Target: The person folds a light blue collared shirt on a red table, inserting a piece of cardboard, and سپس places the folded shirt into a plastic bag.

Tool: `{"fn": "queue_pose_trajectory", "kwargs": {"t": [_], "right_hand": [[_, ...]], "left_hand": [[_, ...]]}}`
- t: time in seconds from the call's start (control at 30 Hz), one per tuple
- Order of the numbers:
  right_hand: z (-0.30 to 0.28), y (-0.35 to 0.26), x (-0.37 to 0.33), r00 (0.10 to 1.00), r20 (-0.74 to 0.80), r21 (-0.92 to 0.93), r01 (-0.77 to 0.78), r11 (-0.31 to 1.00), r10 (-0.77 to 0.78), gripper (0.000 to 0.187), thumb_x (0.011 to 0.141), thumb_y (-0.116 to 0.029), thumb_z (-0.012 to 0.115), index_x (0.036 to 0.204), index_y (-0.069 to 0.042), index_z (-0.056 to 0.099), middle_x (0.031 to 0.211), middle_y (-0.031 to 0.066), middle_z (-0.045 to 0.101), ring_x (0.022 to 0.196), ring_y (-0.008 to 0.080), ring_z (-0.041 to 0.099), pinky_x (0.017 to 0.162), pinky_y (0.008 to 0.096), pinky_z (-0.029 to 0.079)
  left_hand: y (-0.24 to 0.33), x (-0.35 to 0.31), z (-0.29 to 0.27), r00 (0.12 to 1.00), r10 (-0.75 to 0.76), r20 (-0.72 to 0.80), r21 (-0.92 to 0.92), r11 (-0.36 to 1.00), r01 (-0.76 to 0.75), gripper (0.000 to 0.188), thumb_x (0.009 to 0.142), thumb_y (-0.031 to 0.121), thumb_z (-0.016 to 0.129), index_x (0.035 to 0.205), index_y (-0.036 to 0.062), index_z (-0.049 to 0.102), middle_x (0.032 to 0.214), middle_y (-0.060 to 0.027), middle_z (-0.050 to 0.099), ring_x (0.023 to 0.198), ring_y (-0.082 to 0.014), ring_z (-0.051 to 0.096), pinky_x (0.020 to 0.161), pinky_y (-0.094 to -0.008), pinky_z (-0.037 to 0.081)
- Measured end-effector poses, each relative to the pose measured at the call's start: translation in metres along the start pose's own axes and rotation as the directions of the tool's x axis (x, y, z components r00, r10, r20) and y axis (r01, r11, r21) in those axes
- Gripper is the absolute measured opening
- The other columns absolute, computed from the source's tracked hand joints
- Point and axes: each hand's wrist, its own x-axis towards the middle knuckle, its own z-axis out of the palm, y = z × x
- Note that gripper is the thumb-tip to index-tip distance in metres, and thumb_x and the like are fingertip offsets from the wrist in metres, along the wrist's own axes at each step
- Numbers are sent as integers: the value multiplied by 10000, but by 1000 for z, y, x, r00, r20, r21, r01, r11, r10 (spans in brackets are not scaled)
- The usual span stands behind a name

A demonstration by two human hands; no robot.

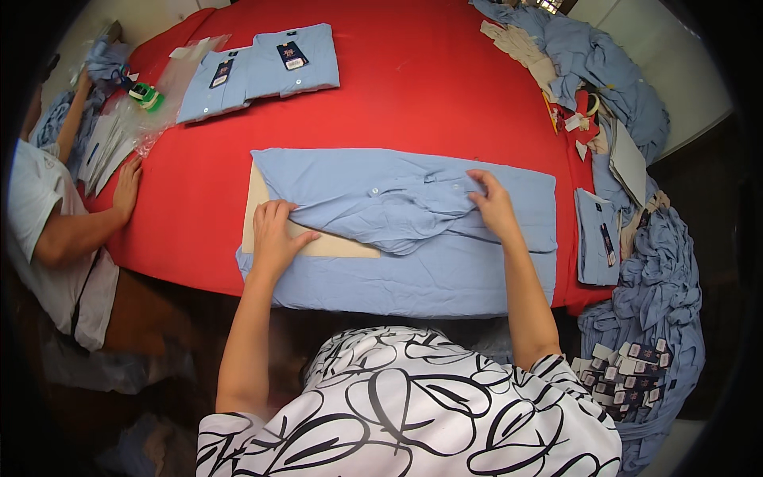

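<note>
A light blue shirt lies partly folded across the near middle of the table, with a sleeve bunched over it. White buttons show on its rumpled middle. A beige cardboard sheet rests on the shirt, its left part and lower edge uncovered. My left hand lies on the card's left part, thumb spread away and fingertips at the edge of the folded cloth. Over the sleeve's right part, my right hand is curved with thumb and fingers apart, touching the fabric.
Folded blue shirts with dark tags lie at the far left of the red table, near a green tape dispenser. A person stands left. Blue garments, another folded shirt and several tags are at right.
</note>
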Motion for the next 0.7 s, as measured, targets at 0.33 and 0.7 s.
{"fn": "queue_pose_trajectory", "kwargs": {"t": [0.33,0.7], "right_hand": [[12,-66,-58,982,181,-36,52,998,-45,192,901,-63,635,1085,-8,651,1026,68,656,966,176,626,853,302,502],[152,1,-188,181,893,-263,-532,805,411,866,879,-683,558,1367,33,529,1426,229,502,1343,307,449,1109,360,335]], "left_hand": [[-4,-14,6,992,38,-120,64,998,-31,543,640,275,874,1045,71,574,1098,-93,561,1075,-313,475,947,-420,383],[-5,-9,9,994,41,-106,63,997,-35,518,604,295,887,979,85,597,1097,-66,583,1084,-307,481,970,-432,364]]}}
